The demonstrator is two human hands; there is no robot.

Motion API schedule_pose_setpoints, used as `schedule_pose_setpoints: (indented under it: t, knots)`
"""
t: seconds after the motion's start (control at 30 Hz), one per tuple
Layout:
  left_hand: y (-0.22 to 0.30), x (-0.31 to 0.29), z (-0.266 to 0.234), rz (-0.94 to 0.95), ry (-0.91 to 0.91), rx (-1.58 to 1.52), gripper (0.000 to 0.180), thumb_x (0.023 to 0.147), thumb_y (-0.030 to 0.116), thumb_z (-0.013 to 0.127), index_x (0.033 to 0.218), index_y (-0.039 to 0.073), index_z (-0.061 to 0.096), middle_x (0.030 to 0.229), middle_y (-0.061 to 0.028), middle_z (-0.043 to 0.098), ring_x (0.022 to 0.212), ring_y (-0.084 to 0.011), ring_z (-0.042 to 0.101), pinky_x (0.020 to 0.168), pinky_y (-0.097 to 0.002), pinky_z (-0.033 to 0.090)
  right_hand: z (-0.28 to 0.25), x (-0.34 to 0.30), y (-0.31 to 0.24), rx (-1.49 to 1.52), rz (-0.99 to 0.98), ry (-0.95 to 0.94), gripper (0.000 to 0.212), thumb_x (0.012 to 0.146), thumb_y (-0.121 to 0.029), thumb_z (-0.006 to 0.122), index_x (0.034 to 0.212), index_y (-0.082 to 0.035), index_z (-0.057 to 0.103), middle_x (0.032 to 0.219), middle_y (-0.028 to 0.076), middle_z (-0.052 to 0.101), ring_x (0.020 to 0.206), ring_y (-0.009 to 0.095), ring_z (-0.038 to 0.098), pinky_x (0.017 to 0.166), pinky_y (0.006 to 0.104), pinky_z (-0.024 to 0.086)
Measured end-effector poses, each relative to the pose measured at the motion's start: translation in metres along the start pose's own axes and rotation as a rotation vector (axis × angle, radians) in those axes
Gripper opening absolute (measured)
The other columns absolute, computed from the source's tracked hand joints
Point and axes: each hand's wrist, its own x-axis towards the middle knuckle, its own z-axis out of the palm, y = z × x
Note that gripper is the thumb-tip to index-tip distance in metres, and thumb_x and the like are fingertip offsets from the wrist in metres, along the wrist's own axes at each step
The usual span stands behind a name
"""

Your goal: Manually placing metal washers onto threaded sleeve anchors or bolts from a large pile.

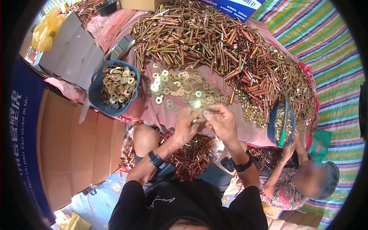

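Observation:
My left hand point(187, 125) and my right hand point(221, 121) meet over the near edge of a pink cloth point(153, 111). Both have their fingers drawn together in a pinch around something small. What they hold is mostly hidden by the fingers; a bright glint shows just beyond them. Loose flat metal washers point(180, 86) lie spread on the cloth right past my fingertips. Behind these rises a broad heap of brass-coloured bolts and metal sleeves point(191, 36). To the left, a blue plastic basket point(93, 100) holds many more washers.
At the right a second blue basket point(273, 132) contains small nuts, with a green-handled tool across it. Another person point(283, 184) sits beside it, hands near its rim. Loose nuts point(255, 111) border the bolts. Cardboard point(76, 138) stands at left; more bolts point(189, 157) lie between my legs.

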Motion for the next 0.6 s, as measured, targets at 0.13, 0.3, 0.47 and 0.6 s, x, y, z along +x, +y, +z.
schedule_pose_setpoints:
  t: [0.13,0.3,0.47,0.6]
  knots:
    - [-0.01,-0.001,0.005,0.06,0.079,0.0,0.022,0.091,0.004,0.072,0.113,0.007,0.075,0.095,-0.0115,0.07,0.087,-0.0307,0.064,0.077,-0.0395,0.052,-0.052,0.03,0.013,-0.679,-0.269,0.394,0.029,0.092,-0.027,0.079,0.108,-0.003,0.072,0.087,0.011,0.076,0.081,0.021,0.072,0.07,0.0372,0.057]
    - [-0.008,0.001,0.005,0.063,0.059,0.005,0.017,0.094,0.011,0.072,0.11,0.006,0.075,0.09,-0.0118,0.07,0.083,-0.0307,0.064,0.077,-0.0398,0.051,-0.101,0.078,0.041,-0.899,-0.2,0.546,0.028,0.084,-0.026,0.083,0.095,-0.003,0.074,0.089,0.016,0.076,0.082,0.028,0.074,0.072,0.04,0.056]
    - [-0.008,0.002,0.006,0.051,0.001,-0.047,0.016,0.096,0.012,0.07,0.109,0.004,0.074,0.091,-0.0129,0.071,0.082,-0.0314,0.063,0.077,-0.041,0.05,-0.101,0.081,0.041,-0.577,-0.192,0.473,0.033,0.088,-0.014,0.08,0.113,0.002,0.065,0.089,0.014,0.074,0.072,0.023,0.071,0.065,0.0331,0.055]
    - [-0.011,-0.002,0.004,0.089,0.074,-0.023,0.016,0.095,0.011,0.07,0.109,0.004,0.074,0.09,-0.0128,0.07,0.082,-0.0318,0.063,0.077,-0.0412,0.049,-0.046,0.04,-0.006,-0.049,-0.157,0.29,0.051,0.096,-0.006,0.072,0.14,0.005,0.047,0.093,0.01,0.07,0.073,0.012,0.065,0.061,0.0236,0.051]
